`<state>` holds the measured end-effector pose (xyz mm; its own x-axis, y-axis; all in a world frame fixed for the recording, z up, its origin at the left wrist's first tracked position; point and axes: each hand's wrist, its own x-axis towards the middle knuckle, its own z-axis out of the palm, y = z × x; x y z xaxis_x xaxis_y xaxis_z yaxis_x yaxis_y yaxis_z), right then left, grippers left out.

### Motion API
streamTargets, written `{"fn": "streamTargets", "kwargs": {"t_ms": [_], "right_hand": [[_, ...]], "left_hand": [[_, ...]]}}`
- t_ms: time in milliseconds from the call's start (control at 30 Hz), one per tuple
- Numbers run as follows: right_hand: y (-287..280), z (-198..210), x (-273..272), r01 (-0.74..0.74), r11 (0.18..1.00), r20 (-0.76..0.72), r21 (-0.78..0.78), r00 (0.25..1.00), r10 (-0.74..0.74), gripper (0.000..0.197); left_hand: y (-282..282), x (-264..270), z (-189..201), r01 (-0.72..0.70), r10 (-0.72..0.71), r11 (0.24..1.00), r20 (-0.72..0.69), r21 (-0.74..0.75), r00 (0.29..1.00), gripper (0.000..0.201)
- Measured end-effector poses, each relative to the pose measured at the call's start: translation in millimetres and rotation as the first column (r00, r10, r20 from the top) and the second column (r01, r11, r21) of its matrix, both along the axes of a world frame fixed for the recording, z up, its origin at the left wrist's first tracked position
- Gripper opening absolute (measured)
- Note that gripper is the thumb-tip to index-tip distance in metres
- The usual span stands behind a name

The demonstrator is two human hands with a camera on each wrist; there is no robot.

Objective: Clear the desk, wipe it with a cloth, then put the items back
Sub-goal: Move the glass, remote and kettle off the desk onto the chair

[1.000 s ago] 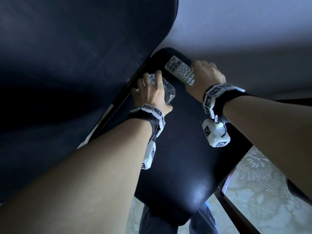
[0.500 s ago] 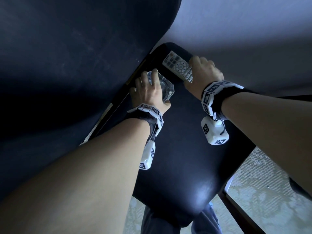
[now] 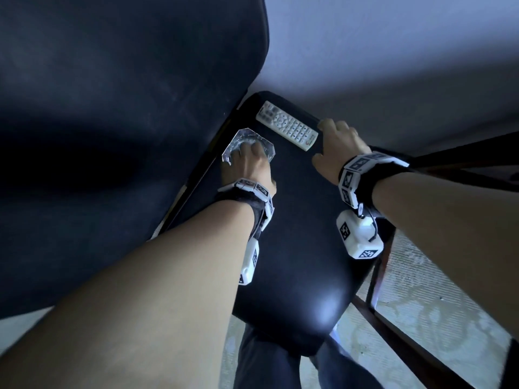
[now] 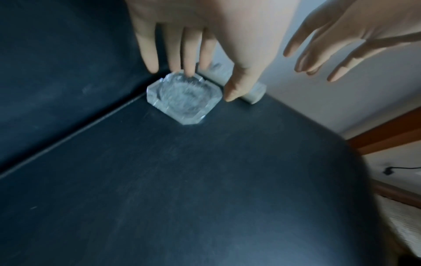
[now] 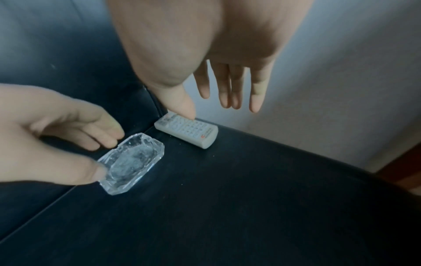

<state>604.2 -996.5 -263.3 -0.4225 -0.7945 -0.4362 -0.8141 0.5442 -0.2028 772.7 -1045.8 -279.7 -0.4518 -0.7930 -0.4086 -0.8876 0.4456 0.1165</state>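
Note:
A clear glass ashtray [image 3: 237, 141] [image 4: 184, 102] [image 5: 134, 162] lies on the black chair seat [image 3: 295, 248], close to the backrest. My left hand [image 3: 250, 164] hovers just over it, fingers [image 4: 190, 59] straight and spread, the thumb beside its rim. I cannot tell if a fingertip still touches the glass. A white remote [image 3: 286, 124] [image 5: 187, 132] lies flat on the seat's far corner. My right hand [image 3: 337, 147] is beside the remote's near end with fingers [image 5: 227, 90] extended, holding nothing.
The chair's dark backrest [image 3: 112, 136] rises on the left. A pale wall [image 3: 393, 66] stands behind the seat. A brown wooden frame [image 3: 449, 161] runs along the right. Patterned floor covering [image 3: 421, 299] shows below, and the person's dark trousers [image 3: 275, 366] are at the seat's front.
Both hands have let go. The remote, gripped before, now lies on the seat and my right hand has drawn back to the right. The ashtray rests on the seat and my left fingers have straightened.

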Motion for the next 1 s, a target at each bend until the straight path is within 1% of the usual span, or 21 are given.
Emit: {"fn": "streamTargets", "kwargs": {"t_ms": [100,167,200,300,400,467,533,600,667,733,800,833,900,1000], "right_hand": [[26.3,38.5,-8.2,0.011,1.0,0.042,0.027,0.999,-0.012,0.04],[44.1,70.1,-13.2,0.017,0.999,0.076,0.047,0.997,-0.021,0.033],[53.7,87.2,-15.5,0.025,0.999,0.087,0.042,0.996,-0.029,0.03],[92.2,140.7,-18.4,0.046,0.999,0.112,0.014,0.993,-0.047,0.026],[145.4,202.8,-18.4,0.041,0.999,0.105,-0.01,0.994,-0.039,0.027],[186.6,248.2,-22.3,0.019,0.999,0.068,-0.037,0.998,-0.016,0.026],[226.5,299.5,-35.2,0.039,0.996,0.033,-0.078,0.999,-0.036,0.024],[263.8,349.5,-56.6,0.06,0.991,-0.04,-0.121,0.997,-0.065,0.026],[304.1,397.5,-77.4,0.134,0.972,-0.088,-0.194,0.984,-0.153,0.027],[347.0,445.2,-93.9,0.223,0.938,-0.117,-0.265,0.958,-0.261,0.023],[390.4,488.1,-106.1,0.301,0.893,-0.143,-0.335,0.92,-0.364,0.018],[412.9,507.0,-111.2,0.345,0.861,-0.139,-0.373,0.897,-0.42,0.02],[459.4,537.9,-117.9,0.407,0.803,-0.149,-0.435,0.847,-0.51,0.025],[533.1,565.8,-123.6,0.504,0.743,-0.186,-0.44,0.759,-0.624,0.023]], "left_hand": [[18.6,-7.0,45.9,0.055,-0.064,0.99,0.064,0.134,0.996,0.044],[33.7,-14.3,81.7,0.088,-0.101,0.983,0.073,0.162,0.992,0.026],[42.6,-18.3,98.1,0.112,-0.125,0.981,0.07,0.159,0.99,0.023],[80.7,-36.9,148.7,0.194,-0.205,0.967,0.059,0.163,0.977,0.033],[128.3,-60.4,216.2,0.23,-0.243,0.965,0.104,0.126,0.964,0.035],[163.8,-73.5,268.5,0.282,-0.29,0.954,0.075,0.105,0.954,0.035],[196.9,-87.7,324.0,0.326,-0.327,0.943,0.01,0.071,0.945,0.034],[228.0,-106.6,378.8,0.334,-0.334,0.942,-0.04,0.017,0.942,0.035],[261.7,-127.2,428.8,0.374,-0.377,0.926,-0.078,-0.048,0.923,0.032],[298.9,-150.5,477.8,0.439,-0.453,0.89,-0.115,-0.125,0.884,0.03],[336.6,-172.2,523.3,0.513,-0.544,0.835,-0.155,-0.197,0.825,0.034],[356.4,-182.6,542.9,0.547,-0.585,0.807,-0.177,-0.225,0.791,0.035],[394.8,-199.6,575.4,0.594,-0.651,0.756,-0.222,-0.275,0.725,0.03],[453.1,-214.2,605.0,0.665,-0.742,0.669,-0.252,-0.332,0.621,0.025]]}}
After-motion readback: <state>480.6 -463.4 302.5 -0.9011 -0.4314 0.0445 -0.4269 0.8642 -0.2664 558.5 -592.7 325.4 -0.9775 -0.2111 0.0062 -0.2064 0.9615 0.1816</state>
